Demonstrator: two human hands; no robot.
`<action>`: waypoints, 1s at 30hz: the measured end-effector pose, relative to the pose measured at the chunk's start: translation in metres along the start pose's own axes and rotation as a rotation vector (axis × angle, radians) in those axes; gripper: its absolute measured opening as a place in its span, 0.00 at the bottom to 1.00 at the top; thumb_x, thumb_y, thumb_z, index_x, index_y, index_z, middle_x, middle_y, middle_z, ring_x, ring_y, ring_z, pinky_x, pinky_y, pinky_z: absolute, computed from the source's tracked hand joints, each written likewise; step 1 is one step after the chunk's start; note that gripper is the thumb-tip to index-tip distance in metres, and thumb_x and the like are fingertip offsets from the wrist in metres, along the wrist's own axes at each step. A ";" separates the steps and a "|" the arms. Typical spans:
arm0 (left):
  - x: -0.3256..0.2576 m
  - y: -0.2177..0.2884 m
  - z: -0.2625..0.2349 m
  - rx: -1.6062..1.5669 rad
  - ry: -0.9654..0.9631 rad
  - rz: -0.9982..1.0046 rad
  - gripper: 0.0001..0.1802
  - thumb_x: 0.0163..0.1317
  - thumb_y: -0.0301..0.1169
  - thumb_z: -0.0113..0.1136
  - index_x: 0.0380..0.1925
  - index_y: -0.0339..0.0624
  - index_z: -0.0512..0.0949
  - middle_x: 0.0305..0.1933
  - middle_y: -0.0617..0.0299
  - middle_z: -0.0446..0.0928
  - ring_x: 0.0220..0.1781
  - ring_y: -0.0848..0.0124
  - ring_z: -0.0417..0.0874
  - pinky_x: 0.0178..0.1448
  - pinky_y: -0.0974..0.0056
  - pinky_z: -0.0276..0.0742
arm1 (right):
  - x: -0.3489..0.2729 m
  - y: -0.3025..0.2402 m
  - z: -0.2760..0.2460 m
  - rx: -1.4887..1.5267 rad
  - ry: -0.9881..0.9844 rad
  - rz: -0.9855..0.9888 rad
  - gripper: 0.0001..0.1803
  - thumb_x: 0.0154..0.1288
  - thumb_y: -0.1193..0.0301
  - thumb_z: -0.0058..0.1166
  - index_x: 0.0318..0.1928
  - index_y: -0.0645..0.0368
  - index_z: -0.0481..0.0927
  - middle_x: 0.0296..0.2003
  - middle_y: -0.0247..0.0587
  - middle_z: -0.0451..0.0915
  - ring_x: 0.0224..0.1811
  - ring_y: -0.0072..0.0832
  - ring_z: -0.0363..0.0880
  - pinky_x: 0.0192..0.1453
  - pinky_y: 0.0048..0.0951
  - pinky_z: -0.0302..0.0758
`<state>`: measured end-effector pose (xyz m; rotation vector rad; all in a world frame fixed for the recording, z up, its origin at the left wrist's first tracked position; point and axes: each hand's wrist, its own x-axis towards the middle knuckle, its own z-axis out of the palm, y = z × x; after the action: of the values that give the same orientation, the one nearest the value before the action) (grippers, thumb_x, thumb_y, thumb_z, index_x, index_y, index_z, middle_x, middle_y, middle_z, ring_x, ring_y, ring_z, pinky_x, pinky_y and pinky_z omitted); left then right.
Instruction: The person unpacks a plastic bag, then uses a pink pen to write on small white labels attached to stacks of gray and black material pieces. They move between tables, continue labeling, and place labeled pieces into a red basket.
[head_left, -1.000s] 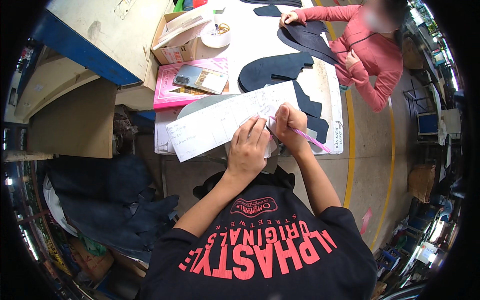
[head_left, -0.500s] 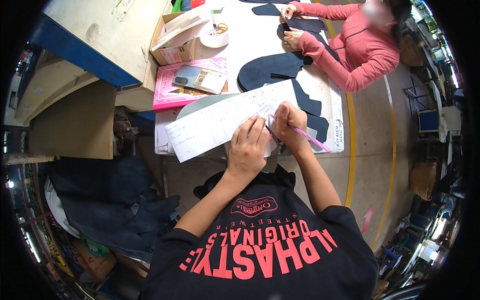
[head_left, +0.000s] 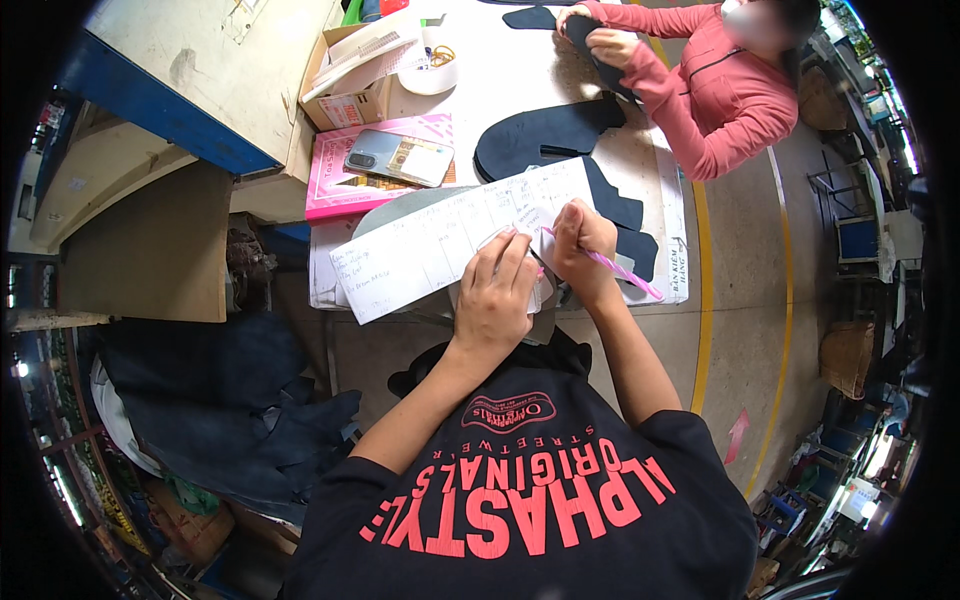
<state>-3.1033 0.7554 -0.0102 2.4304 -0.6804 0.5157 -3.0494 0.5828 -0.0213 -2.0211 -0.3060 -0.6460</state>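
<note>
**A:** Your left hand [head_left: 497, 295] lies flat, fingers together, pressing on the long white ruled paper form [head_left: 450, 245] at the near edge of the white worktable [head_left: 520, 70]. Has it moved?

**B:** Hardly. Over the last second your left hand keeps the same spot on the sheet. Your right hand [head_left: 583, 243] stays curled into a fist, pinching the thin pink pen [head_left: 605, 265], whose tip meets the form's right half. The form lies slanted across the table edge, just in front of your chest, partly over a small white slip under your left palm.

**A:** So the writing goes on?

**B:** I judge so: both hands hold their places, so you seem to be mid-entry rather than finishing.

**A:** And farther out?

**B:** Just beyond the form sits a pink book [head_left: 375, 170] with a grey phone [head_left: 398, 158] on it, and dark navy cut fabric pieces [head_left: 545, 140] lie to its right. Behind those are an open cardboard box [head_left: 350, 85] and a white tape roll [head_left: 432, 70]. What has changed is at the far side: the co-worker in the pink long-sleeved top [head_left: 730, 95] has drawn both hands up to the dark piece at the table's far end.
</note>
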 end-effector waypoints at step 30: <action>0.000 -0.002 0.001 -0.020 0.003 0.011 0.14 0.67 0.27 0.67 0.52 0.38 0.82 0.69 0.54 0.79 0.77 0.54 0.76 0.76 0.50 0.72 | 0.003 -0.005 0.000 0.011 0.104 0.070 0.28 0.93 0.65 0.43 0.27 0.63 0.72 0.21 0.35 0.73 0.22 0.20 0.70 0.29 0.27 0.68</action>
<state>-3.1025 0.7563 -0.0114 2.4079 -0.6949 0.5138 -3.0496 0.5848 -0.0161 -1.9713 -0.1760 -0.7020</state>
